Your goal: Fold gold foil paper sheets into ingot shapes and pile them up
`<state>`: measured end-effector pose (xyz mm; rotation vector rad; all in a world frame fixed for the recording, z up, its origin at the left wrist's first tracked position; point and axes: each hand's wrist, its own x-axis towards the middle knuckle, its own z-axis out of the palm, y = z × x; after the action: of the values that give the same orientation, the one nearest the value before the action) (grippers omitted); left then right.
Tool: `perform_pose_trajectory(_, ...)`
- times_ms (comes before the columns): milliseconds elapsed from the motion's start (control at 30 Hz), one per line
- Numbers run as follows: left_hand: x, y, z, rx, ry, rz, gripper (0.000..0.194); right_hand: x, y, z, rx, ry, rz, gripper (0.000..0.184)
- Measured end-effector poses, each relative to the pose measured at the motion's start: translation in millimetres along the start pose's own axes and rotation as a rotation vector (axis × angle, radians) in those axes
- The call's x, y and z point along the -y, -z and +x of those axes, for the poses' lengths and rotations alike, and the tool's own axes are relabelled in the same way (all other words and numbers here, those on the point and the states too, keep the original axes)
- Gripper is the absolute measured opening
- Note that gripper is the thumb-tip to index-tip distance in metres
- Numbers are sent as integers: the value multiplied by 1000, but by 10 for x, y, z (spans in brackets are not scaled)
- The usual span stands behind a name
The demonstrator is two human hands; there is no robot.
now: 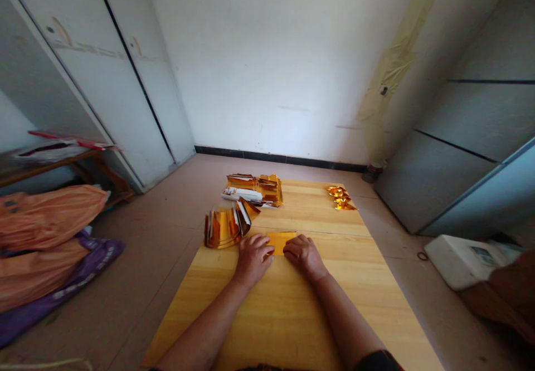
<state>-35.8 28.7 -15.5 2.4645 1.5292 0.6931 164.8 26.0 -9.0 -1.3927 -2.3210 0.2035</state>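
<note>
A small sheet of gold foil paper lies on the wooden table between my hands. My left hand is closed on its left end, with the fingers curled over the edge. At the right end, my right hand pinches the sheet, its fingers bent and pressed together. Parts of both ends are hidden under the fingers. Just beyond my left hand, a fanned, curved stack of gold foil sheets sits near the table's left edge.
Behind the stack lies another bundle of foil sheets with white paper. Several folded gold foil pieces rest at the far right corner. Orange and purple bags are on the left, a white box on the floor to the right.
</note>
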Motion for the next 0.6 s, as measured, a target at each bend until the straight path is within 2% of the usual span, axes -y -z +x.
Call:
perform_pose_trajectory(200,-5,-10,17,-3,26,-11,19,17,-4,17,-6,14,-56,18)
perform_pose_trajectory(367,-28,23,19,30,21,-10,21,29,-57,45,-20,-45,-45,18)
perform_pose_trajectory(600,-32,10,42,15,0,-6,19,-9,-73,94,-21,-100,107,20)
